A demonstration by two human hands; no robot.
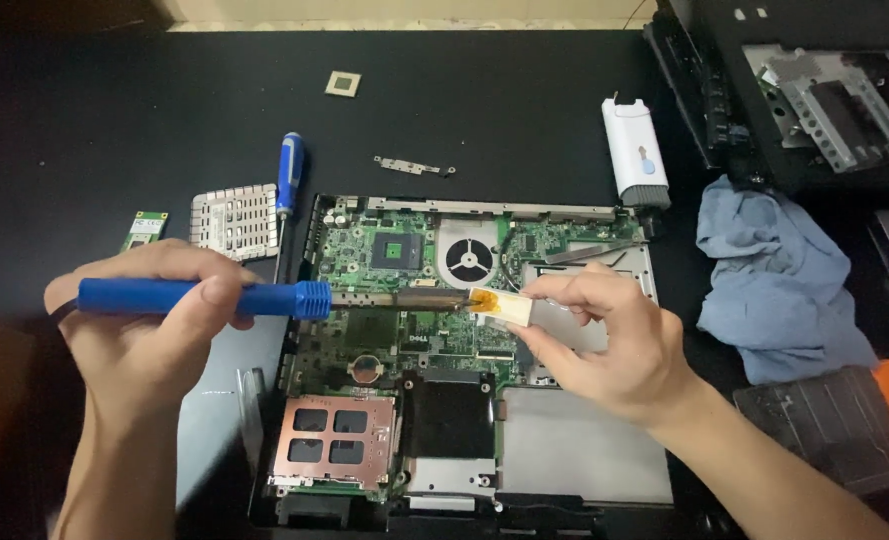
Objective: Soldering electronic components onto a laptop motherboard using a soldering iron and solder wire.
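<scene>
A blue-handled soldering iron point(265, 298) is clenched in the left hand point(150, 320), its metal tip met by a small amber-filled tub point(500, 305) pinched in the right hand point(605, 340). Both are held above the green, exposed laptop board point(405, 300) on the black desk point(115, 120).

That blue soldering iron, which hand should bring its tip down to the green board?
Probably the left hand. It already grips the blue soldering iron by the handle, tip over the green board. The right hand is busy pinching a small pot of amber paste at the tip.
</scene>
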